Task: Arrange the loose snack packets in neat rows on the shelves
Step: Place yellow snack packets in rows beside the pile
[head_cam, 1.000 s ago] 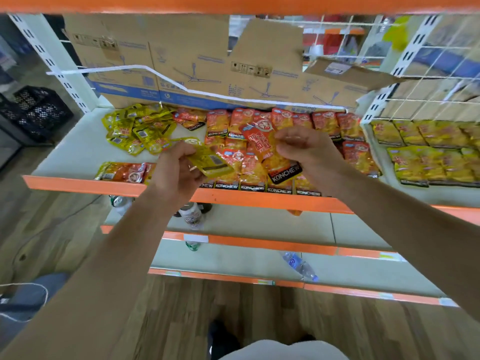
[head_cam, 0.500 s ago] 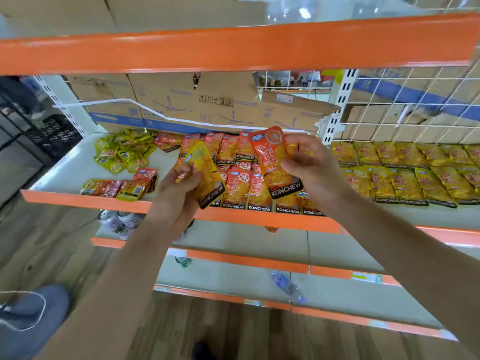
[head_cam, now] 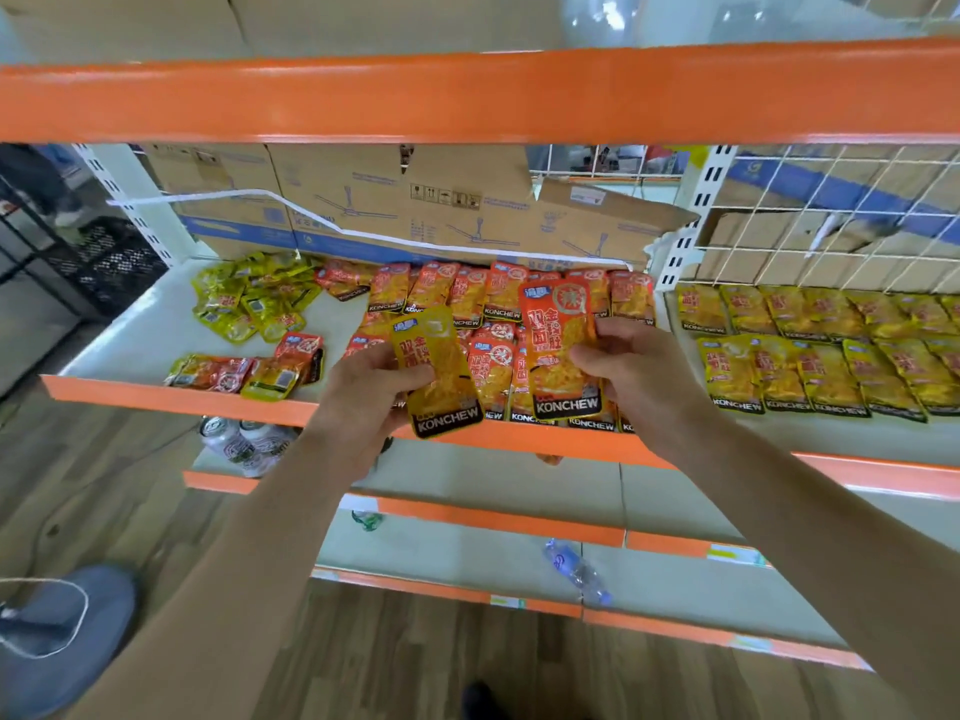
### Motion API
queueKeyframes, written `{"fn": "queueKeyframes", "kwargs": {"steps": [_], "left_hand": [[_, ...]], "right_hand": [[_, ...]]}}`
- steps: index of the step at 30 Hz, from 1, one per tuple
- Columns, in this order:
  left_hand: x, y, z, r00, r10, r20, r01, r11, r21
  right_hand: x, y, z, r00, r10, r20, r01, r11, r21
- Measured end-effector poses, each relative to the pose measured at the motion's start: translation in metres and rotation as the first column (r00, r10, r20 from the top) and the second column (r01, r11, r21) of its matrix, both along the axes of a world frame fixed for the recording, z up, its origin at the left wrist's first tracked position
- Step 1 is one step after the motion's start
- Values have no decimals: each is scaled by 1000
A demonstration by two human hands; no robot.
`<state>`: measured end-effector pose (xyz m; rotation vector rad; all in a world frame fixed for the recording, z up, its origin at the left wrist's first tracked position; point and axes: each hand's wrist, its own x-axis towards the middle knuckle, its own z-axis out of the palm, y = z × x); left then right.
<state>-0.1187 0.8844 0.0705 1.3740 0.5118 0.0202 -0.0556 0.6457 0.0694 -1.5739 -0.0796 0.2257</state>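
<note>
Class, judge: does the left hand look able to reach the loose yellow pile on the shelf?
Probably yes: nothing stands between the left hand and the pile, though it holds a yellow packet, so grasping more may be awkward.

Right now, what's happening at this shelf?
A person is sorting snack packets at an orange-edged metal shelf. The left hand holds a yellow foil packet and the right hand holds an orange-red foil packet, both raised over the rows of orange-red packets. A loose heap of yellow packets lies unsorted at the back left. Neat rows of yellow packets fill the bay to the right.
</note>
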Motion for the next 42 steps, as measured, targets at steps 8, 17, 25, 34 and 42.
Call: {"fn": "queueKeyframes", "kwargs": {"steps": [8,17,25,34,42], "left_hand": [[30,-6,8,984,-136,118,141,989,-36],[45,-64,19,934,-281,220,298,954,-46],[46,-113,41,897,-313,313,316,948,41],[36,-213,71,875,-316,366,305,948,89],[40,-298,114,879,-294,375,329,944,-30]], "right_hand": [[-8,-15,15,991,-120,60,117,992,46],[-35,-73,36,939,-283,193,274,959,74],[-50,-127,47,913,-348,212,342,937,65],[-58,-209,75,890,-387,242,405,914,-28],[-51,-285,119,875,-426,230,423,904,68]]}}
